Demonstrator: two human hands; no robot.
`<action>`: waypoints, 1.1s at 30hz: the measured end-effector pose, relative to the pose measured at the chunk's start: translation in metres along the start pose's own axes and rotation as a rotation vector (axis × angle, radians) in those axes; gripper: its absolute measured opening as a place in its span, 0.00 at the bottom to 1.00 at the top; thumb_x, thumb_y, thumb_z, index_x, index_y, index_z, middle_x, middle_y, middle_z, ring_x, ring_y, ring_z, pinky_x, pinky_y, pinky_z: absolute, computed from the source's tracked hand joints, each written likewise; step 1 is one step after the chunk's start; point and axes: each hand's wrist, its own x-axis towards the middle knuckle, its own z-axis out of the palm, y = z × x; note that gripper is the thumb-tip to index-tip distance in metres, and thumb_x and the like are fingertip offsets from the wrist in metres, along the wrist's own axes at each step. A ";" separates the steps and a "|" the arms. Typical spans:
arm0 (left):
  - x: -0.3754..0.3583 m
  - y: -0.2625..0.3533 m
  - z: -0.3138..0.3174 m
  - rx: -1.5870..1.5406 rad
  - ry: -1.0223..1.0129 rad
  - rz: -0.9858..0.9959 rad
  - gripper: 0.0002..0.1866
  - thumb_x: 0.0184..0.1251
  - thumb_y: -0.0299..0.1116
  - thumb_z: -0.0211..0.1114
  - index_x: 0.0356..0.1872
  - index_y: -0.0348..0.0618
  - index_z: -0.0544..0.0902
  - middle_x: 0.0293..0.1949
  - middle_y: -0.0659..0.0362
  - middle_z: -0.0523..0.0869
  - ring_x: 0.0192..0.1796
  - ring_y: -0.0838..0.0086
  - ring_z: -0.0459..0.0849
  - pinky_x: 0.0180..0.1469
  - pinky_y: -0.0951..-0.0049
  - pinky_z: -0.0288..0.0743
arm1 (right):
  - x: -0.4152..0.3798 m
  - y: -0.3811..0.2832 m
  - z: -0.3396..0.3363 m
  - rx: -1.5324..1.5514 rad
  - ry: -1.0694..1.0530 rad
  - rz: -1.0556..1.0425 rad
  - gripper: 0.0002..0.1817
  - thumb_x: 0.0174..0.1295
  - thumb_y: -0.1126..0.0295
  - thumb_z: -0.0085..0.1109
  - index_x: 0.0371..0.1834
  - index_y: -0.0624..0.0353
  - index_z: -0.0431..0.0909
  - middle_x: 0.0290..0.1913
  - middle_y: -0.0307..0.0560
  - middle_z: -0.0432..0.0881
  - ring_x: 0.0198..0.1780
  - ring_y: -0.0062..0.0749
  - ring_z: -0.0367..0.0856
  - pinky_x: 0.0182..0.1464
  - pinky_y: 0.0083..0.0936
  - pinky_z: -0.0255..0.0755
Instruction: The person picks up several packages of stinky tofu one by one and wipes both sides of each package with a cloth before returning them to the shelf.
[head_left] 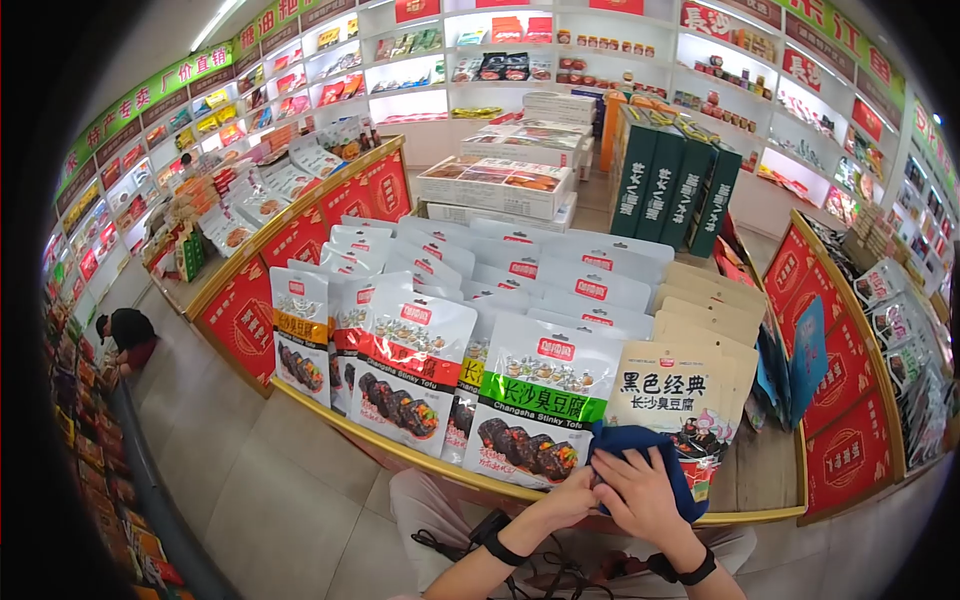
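Note:
A dark blue cloth (pixel 640 440) lies bunched against the lower front of a beige stinky tofu bag (pixel 660 395) and the display's front edge. My right hand (pixel 640 490) rests flat on it with the fingers stretched out. Close beside it, my left hand (pixel 568 503) is closed at the cloth's left edge; its fingertips are partly hidden. Just left of the cloth stands a white bag with a green band (pixel 535 400). Farther left are a white bag with a red band (pixel 415 365) and one with an orange band (pixel 301 335).
Rows of upright silver bags (pixel 520 250) fill the display behind. White boxes (pixel 500 185) are stacked at the back, beside dark green boxes (pixel 655 180). Red-panelled stands flank the display. A person (pixel 128 335) crouches at the left shelves. Black cables (pixel 450 548) hang near my legs.

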 end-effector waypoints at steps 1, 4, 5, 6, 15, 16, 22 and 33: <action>0.001 -0.007 -0.005 -0.102 -0.072 0.104 0.34 0.68 0.16 0.65 0.75 0.35 0.65 0.68 0.53 0.77 0.67 0.66 0.82 0.62 0.63 0.83 | -0.004 -0.002 -0.001 -0.006 0.006 0.009 0.24 0.74 0.54 0.56 0.61 0.59 0.85 0.69 0.45 0.83 0.65 0.50 0.76 0.72 0.57 0.59; 0.008 -0.022 -0.041 -0.129 -0.163 -0.003 0.37 0.65 0.18 0.68 0.75 0.36 0.64 0.68 0.53 0.78 0.63 0.68 0.84 0.58 0.65 0.84 | -0.014 -0.007 -0.005 0.023 -0.024 0.033 0.23 0.74 0.54 0.56 0.62 0.59 0.85 0.70 0.44 0.82 0.65 0.46 0.76 0.69 0.53 0.62; -0.002 -0.008 -0.016 -0.158 0.005 -0.011 0.31 0.64 0.18 0.64 0.70 0.37 0.72 0.62 0.54 0.82 0.57 0.69 0.86 0.49 0.70 0.84 | -0.018 -0.007 -0.006 0.019 -0.023 0.019 0.23 0.75 0.55 0.57 0.62 0.58 0.85 0.71 0.43 0.81 0.66 0.45 0.76 0.68 0.52 0.63; -0.003 -0.003 -0.013 -0.156 0.000 -0.014 0.31 0.64 0.18 0.64 0.70 0.37 0.72 0.62 0.54 0.82 0.57 0.69 0.86 0.49 0.70 0.84 | -0.022 -0.007 -0.007 0.014 -0.025 0.003 0.23 0.75 0.55 0.57 0.62 0.58 0.84 0.72 0.42 0.80 0.66 0.43 0.76 0.67 0.51 0.64; -0.008 0.026 0.014 -0.152 0.072 -0.199 0.24 0.81 0.39 0.66 0.71 0.44 0.74 0.65 0.56 0.80 0.62 0.67 0.83 0.56 0.52 0.86 | -0.061 0.005 -0.009 0.061 -0.039 0.016 0.16 0.68 0.58 0.66 0.52 0.52 0.92 0.66 0.36 0.86 0.63 0.41 0.80 0.62 0.43 0.67; -0.008 0.027 0.014 -0.158 0.068 -0.209 0.25 0.80 0.42 0.67 0.71 0.44 0.74 0.64 0.56 0.81 0.61 0.67 0.84 0.56 0.51 0.86 | -0.061 0.004 -0.011 0.058 -0.038 0.023 0.16 0.67 0.57 0.67 0.52 0.51 0.92 0.65 0.35 0.87 0.62 0.40 0.81 0.62 0.42 0.67; -0.004 0.017 0.009 -0.118 0.017 -0.207 0.25 0.81 0.44 0.65 0.71 0.44 0.74 0.65 0.58 0.81 0.62 0.68 0.84 0.60 0.51 0.86 | -0.071 -0.001 -0.005 -0.070 0.017 0.055 0.16 0.66 0.56 0.68 0.53 0.48 0.91 0.66 0.34 0.86 0.63 0.42 0.80 0.64 0.47 0.67; -0.006 0.017 0.015 -0.101 -0.033 -0.154 0.25 0.85 0.40 0.59 0.76 0.44 0.68 0.68 0.56 0.78 0.66 0.66 0.83 0.62 0.52 0.87 | -0.102 0.008 0.002 -0.033 0.029 0.309 0.28 0.69 0.57 0.62 0.70 0.55 0.79 0.73 0.53 0.76 0.70 0.61 0.69 0.76 0.60 0.53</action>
